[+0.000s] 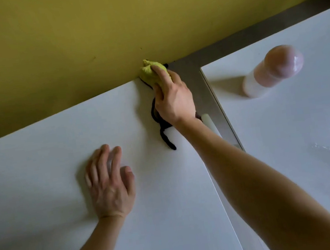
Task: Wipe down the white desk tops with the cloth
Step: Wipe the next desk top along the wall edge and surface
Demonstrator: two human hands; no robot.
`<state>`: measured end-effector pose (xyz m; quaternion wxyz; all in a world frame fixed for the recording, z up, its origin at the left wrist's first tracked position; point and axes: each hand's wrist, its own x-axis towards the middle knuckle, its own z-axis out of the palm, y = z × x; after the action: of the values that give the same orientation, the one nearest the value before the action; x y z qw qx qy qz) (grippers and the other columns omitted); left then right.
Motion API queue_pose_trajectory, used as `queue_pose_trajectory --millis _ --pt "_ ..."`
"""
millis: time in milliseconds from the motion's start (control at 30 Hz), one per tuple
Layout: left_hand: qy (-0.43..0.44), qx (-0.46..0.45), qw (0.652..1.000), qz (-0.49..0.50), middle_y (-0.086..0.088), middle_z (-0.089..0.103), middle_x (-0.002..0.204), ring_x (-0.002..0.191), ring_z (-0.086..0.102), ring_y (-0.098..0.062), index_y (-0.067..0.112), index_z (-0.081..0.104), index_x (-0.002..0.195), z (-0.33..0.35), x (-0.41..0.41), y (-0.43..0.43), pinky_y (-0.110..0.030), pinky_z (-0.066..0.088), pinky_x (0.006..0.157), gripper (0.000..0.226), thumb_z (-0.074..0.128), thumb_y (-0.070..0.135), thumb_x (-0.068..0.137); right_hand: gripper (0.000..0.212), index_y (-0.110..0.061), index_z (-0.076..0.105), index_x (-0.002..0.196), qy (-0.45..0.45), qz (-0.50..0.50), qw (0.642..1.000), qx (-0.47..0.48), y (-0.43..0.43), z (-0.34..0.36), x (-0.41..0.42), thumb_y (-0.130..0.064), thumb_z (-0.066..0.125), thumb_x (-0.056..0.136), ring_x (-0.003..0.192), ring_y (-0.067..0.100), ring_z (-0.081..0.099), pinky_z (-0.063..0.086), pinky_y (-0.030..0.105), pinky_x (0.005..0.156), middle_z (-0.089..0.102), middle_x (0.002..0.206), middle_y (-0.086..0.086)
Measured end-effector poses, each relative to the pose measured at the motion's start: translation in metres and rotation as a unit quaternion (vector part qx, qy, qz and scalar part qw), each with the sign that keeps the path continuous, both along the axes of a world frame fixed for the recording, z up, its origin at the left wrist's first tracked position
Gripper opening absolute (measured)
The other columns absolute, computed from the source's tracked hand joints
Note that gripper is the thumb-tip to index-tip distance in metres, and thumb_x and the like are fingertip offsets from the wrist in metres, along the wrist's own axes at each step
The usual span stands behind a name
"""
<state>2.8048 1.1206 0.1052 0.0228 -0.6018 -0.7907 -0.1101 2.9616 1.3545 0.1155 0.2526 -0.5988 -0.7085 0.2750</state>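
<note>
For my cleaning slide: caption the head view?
Right hand presses yellow cloth into white desk's far corner; left hand rests flat.

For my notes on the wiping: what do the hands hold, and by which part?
The right hand presses the bunched yellow-green cloth from above, fingers on top. The left hand lies flat, holding nothing.

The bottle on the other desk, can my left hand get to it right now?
Probably not easily: the left hand lies flat on the near desk, and the right arm crosses between it and the bottle.

Yellow-green cloth (pixel 153 72), white desk (pixel 38 163), mustard wall (pixel 83 30).
</note>
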Motion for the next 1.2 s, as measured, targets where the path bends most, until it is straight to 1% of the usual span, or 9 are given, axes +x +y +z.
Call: queue_pose_trajectory --millis 100,333,433,667,767,900,967,1067,1200 --pt "0.006 -0.002 1.000 0.000 -0.014 0.046 0.165 0.151 0.044 -0.041 0.013 0.059 0.153 0.000 0.000 -0.001 -0.059 0.034 0.121 0.053 0.053 0.032 0.103 0.055 -0.034 0.047 0.161 0.011 -0.009 1.000 0.006 -0.019 -0.002 0.008 -0.033 0.049 0.106 0.115 0.043 0.065 0.058 0.049 0.090 0.060 0.148 0.013" --pt "0.002 -0.003 1.000 0.002 -0.013 0.044 0.167 0.151 0.044 -0.041 0.013 0.058 0.154 0.001 0.001 -0.002 -0.060 0.034 0.122 0.053 0.051 0.032 0.105 0.060 -0.022 0.042 0.166 0.034 0.002 0.999 -0.001 -0.184 0.000 0.095 -0.018 0.060 0.110 0.118 0.033 0.066 0.057 0.041 0.090 0.059 0.151 0.008" --pt "0.001 -0.006 1.000 0.003 -0.013 0.044 0.167 0.151 0.044 -0.041 0.013 0.058 0.154 0.000 0.001 -0.001 -0.060 0.034 0.121 0.053 0.051 0.033 0.104 0.059 -0.027 0.038 0.167 0.002 0.008 1.000 -0.009 -0.152 0.008 0.074 -0.020 0.054 0.110 0.117 0.036 0.062 0.053 0.043 0.089 0.052 0.158 0.006" --pt "0.018 0.015 1.000 -0.006 -0.014 0.047 0.165 0.148 0.047 -0.041 0.013 0.059 0.152 -0.002 -0.001 -0.001 -0.058 0.036 0.119 0.051 0.052 0.031 0.105 0.062 -0.033 0.030 0.169 -0.033 0.019 0.999 -0.025 -0.002 -0.005 -0.001 -0.037 0.046 0.109 0.114 0.049 0.062 0.052 0.049 0.088 0.051 0.157 0.018" --pt "0.013 0.016 1.000 0.000 -0.012 0.046 0.166 0.148 0.047 -0.041 0.015 0.059 0.153 -0.002 -0.001 -0.004 -0.057 0.035 0.119 0.051 0.051 0.032 0.106 0.062 -0.031 0.032 0.169 -0.030 0.017 0.999 -0.001 -0.061 -0.005 0.028 -0.034 0.048 0.110 0.113 0.046 0.061 0.053 0.049 0.085 0.053 0.154 0.016" --pt "0.004 0.017 1.000 -0.002 -0.011 0.044 0.167 0.149 0.045 -0.041 0.015 0.058 0.153 -0.004 -0.001 -0.004 -0.057 0.034 0.121 0.050 0.050 0.032 0.107 0.060 -0.028 0.034 0.170 -0.006 0.053 0.999 -0.006 -0.187 -0.002 0.097 -0.026 0.054 0.112 0.133 0.040 0.059 0.057 0.051 0.098 0.043 0.167 0.011" --pt "0.007 0.012 1.000 -0.003 -0.011 0.044 0.167 0.151 0.044 -0.040 0.016 0.057 0.154 -0.004 -0.001 -0.004 -0.057 0.033 0.122 0.052 0.052 0.035 0.106 0.060 -0.027 0.037 0.169 0.000 0.056 0.998 -0.014 -0.213 -0.001 0.110 -0.025 0.055 0.112 0.134 0.040 0.059 0.058 0.051 0.098 0.043 0.168 0.011" --pt "0.007 0.015 1.000 -0.005 -0.012 0.046 0.166 0.150 0.045 -0.039 0.016 0.057 0.154 -0.003 -0.003 -0.002 -0.056 0.034 0.122 0.056 0.054 0.041 0.104 0.057 -0.027 0.042 0.164 -0.012 0.029 0.999 -0.015 -0.164 0.001 0.085 -0.028 0.056 0.109 0.122 0.044 0.063 0.059 0.049 0.089 0.048 0.162 0.010" --pt "0.009 0.016 1.000 -0.003 -0.011 0.047 0.164 0.149 0.046 -0.038 0.017 0.058 0.153 -0.003 -0.004 0.000 -0.055 0.035 0.120 0.058 0.055 0.044 0.102 0.061 -0.032 0.035 0.167 -0.031 0.032 0.999 -0.023 -0.050 -0.001 0.026 -0.035 0.051 0.108 0.112 0.050 0.063 0.053 0.050 0.088 0.051 0.155 0.018"
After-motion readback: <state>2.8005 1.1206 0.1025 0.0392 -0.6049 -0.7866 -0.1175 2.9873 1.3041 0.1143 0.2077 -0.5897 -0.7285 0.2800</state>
